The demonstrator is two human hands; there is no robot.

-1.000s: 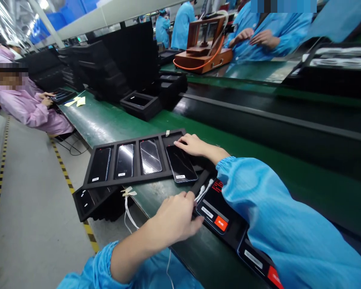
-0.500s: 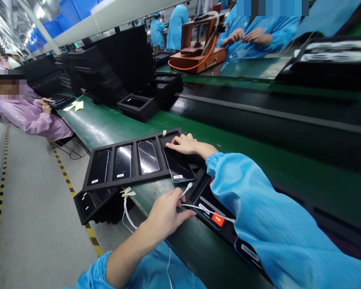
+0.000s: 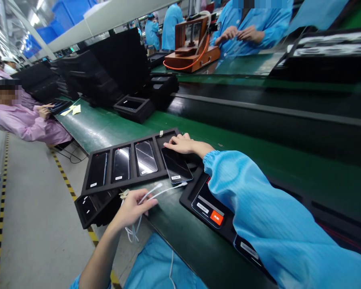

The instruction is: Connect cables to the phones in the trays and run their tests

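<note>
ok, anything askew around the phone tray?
Yes: the phone at the right hand sits crooked at the black tray's right end, lower end over the rim. The other three phones lie inside their compartments. No spill visible; can't judge fine damage.

The tilted phone (image 3: 178,165) in front of you has a smooth, glossy, glass-like black face; the tray (image 3: 132,161) looks like matt black foam. Your cables (image 3: 168,189) are smooth white plastic. Your right sleeve (image 3: 243,184) is thin, creased blue cloth. You face a smooth, faintly shiny green tabletop (image 3: 171,224) and a reddish-brown wooden press (image 3: 209,59).
</note>
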